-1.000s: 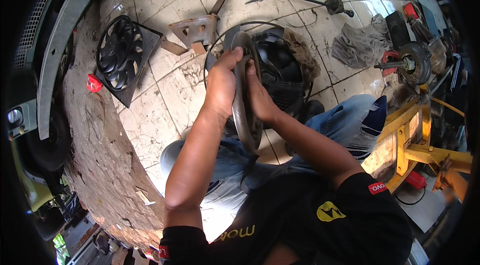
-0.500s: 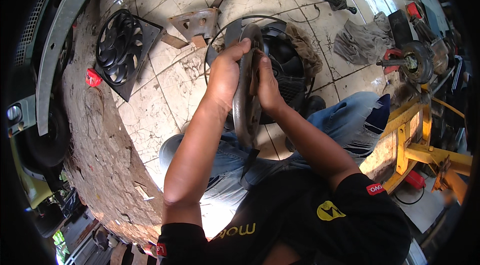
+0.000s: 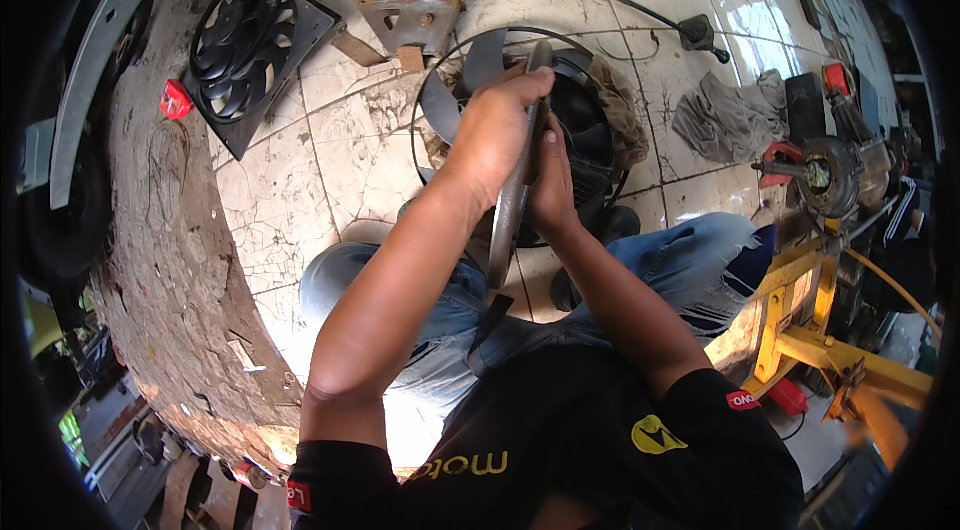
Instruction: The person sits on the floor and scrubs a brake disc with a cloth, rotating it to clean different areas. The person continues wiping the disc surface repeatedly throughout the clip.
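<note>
So both hands are busy with one worn metal disc [image 3: 511, 215], seen nearly edge-on and squeezed between them. Left hand [image 3: 492, 130] is on the left face with its thumb up by the far rim; right hand [image 3: 552, 182] is against the other face. Neither one is empty, but I can't make out where all the fingers end up, since the disc and the hands hide them. The near end of the disc pokes out below both hands, toward the lap.

My worry is a slip. If the metal is greasy (can't tell from here) and the palms ease off, it could slide out. In this view it overlaps the black fan [image 3: 582, 118] just past the hands, so a drop could chip a blade, though I can't judge the height. That near end has nothing under it that I can see, so uneven pressure might tip it toward the jeans [image 3: 680, 255]. A rough rim could also nick the left thumb.

Other stuff is less of a risk: second fan [image 3: 245, 55] well off to the left of the left hand, rusty bracket [image 3: 408, 22] beyond it, brown rag [image 3: 620, 115] past the right hand against the near fan, grey rag [image 3: 730, 108] further right.
</note>
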